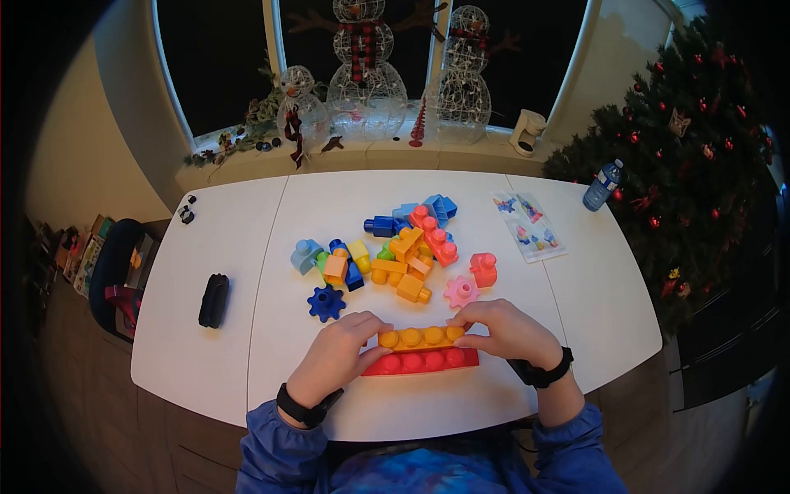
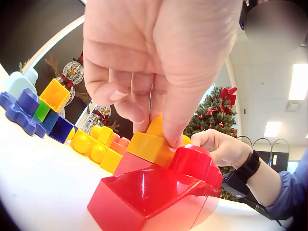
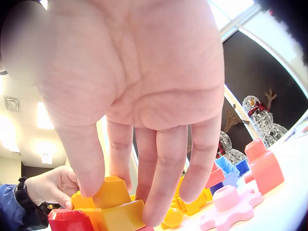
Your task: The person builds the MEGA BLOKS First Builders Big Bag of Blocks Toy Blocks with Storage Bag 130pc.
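Amber-yellow, smooth, glossy plastic makes up the long toy brick with four rounded studs (image 1: 422,339) at the near middle of the smooth white table (image 1: 469,414); the left hand (image 1: 336,350) pinches its left end between thumb and fingers; the right hand (image 1: 508,329) pinches the opposite end in the same manner; both wrists wear black bands (image 1: 543,372) below gathered blue fabric sleeves (image 1: 284,445).

The yellow brick appears to sit on the far side of a shiny red plastic brick with angular edges (image 1: 421,363); a row of the red brick's round studs shows along the near side.

Beyond the hands lie a dark-blue, gear-shaped plastic piece with blunt teeth (image 1: 327,305), a pale-pink plastic gear with a raised peg (image 1: 462,291) and, just beside the latter, a coral plastic block (image 1: 484,270); between and behind the gears spreads a loose heap of boxy, studded plastic bricks in orange, yellow, green and blue (image 1: 407,267); a black, rounded oblong object (image 1: 215,300) rests well apart, toward the left; a flat printed sheet (image 1: 531,228) lies toward the far right.
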`<state>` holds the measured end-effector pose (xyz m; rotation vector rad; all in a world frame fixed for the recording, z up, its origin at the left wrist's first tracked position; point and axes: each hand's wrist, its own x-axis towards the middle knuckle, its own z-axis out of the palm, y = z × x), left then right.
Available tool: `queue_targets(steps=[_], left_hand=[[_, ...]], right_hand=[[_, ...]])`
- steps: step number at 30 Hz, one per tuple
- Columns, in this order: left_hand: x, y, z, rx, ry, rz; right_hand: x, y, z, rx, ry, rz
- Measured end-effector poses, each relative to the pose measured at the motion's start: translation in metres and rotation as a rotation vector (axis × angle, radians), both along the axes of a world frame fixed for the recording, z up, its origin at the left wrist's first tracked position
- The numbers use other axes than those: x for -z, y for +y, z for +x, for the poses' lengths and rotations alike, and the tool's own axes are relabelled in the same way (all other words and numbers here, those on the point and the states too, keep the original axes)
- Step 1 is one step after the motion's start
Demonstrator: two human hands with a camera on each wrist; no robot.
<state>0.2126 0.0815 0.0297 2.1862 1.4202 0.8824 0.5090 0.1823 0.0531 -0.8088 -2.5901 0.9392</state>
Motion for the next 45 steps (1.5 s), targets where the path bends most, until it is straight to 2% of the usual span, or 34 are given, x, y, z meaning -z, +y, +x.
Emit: queue_targets(steps=[13,16,19,23,26,29,32,35,38,41,45], left_hand=[[0.0,0.001,-0.002,0.013,0.009,-0.004],[-0.009,-0.003,0.003,-0.049,-0.052,-0.005],[-0.02,-0.011,-0.001,-0.11,-0.108,-0.046],[-0.019,-0.014,-0.009,-0.137,-0.139,0.055],[-0.021,-0.015,-0.008,-0.133,-0.143,0.087],[-0.02,-0.016,-0.006,-0.122,-0.152,0.092],[-0.018,-0.017,-0.007,-0.123,-0.157,0.086],[-0.017,-0.018,-0.01,-0.126,-0.145,0.084],[-0.017,-0.019,-0.01,-0.127,-0.14,0.084],[-0.019,-0.02,-0.01,-0.137,-0.133,0.077],[-0.022,-0.025,-0.011,-0.185,-0.186,0.038]], right_hand=[[0.001,0.001,0.001,0.001,-0.017,0.006],[-0.006,-0.002,-0.001,0.047,0.014,-0.03],[-0.016,0.001,-0.001,0.143,0.074,0.04],[-0.024,0.027,-0.015,0.358,0.022,0.223],[-0.013,0.058,-0.035,0.391,-0.041,0.35],[0.002,0.079,-0.052,0.456,-0.202,0.473],[0.007,0.086,-0.06,0.51,-0.268,0.391],[0.018,0.094,-0.059,0.509,-0.231,0.406],[0.021,0.096,-0.059,0.544,-0.091,0.378],[0.004,0.081,-0.05,0.595,0.019,0.344],[-0.03,0.035,-0.029,0.489,0.206,0.164]])
